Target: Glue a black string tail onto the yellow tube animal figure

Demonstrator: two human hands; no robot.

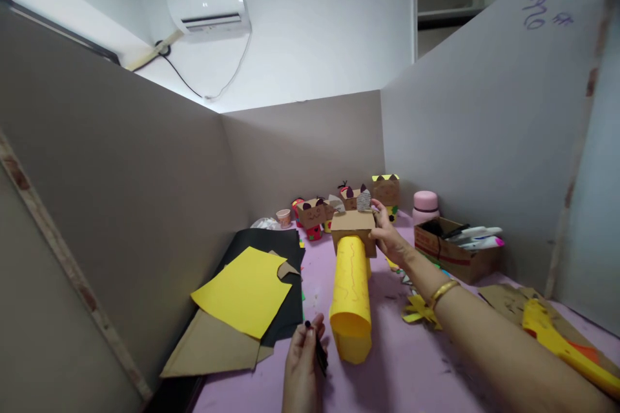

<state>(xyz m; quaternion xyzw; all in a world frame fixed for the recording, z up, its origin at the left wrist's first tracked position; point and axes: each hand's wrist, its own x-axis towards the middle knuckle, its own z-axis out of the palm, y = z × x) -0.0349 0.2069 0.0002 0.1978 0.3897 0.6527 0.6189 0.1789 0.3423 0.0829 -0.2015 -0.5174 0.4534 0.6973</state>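
Right forearm (479, 316) foremost, the right hand (390, 240) pinches the cardboard box (353, 222) at the far end of the yellow tube (351, 279), which runs lengthwise away, its open end just right of the left hand (303, 356), pinching a thin black piece (320, 357).

Orange-squiggled yellow paper tube (351, 277)

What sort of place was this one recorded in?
Probably an indoor craft workstation: gray partitions stand on three sides of a purple tabletop, where a yellow paper sheet lies and a cardboard box holds pens.
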